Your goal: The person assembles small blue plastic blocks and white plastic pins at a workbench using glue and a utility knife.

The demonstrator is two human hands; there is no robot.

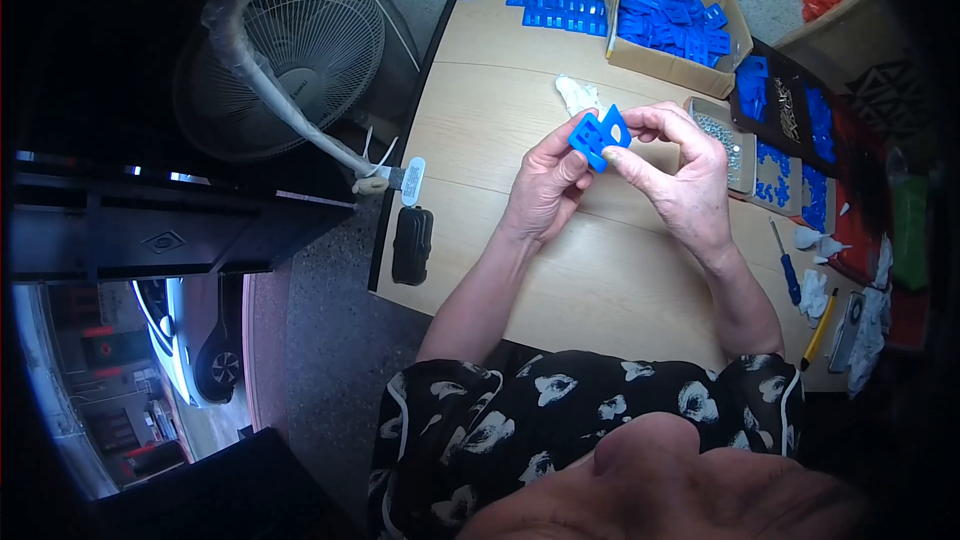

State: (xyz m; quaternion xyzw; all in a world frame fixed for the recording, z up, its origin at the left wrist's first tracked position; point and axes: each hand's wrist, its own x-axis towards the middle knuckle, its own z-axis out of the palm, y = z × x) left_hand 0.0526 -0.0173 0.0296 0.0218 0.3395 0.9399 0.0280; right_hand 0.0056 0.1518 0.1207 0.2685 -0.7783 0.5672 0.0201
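Over the middle of the table, my left hand (543,188) grips a blue plastic piece (588,143) with small slots between thumb and fingers. My right hand (688,178) pinches a second flat blue section (613,118) with a rounded opening, thumb below and fingers at its upper right. The two blue sections touch at an angle. Whether they are one hinged part or two separate ones, I cannot tell. Just beyond the fingers lies a crumpled white tissue or cloth (575,93).
A cardboard box (660,60) heaped with blue parts stands at the back, beside rows of blue pieces (565,12) with springs. Trays of screws (716,130) and small blue parts (773,175) line the right. A screwdriver (790,275) and yellow pen-like tool (818,330) lie nearer; a black case (411,245) left.
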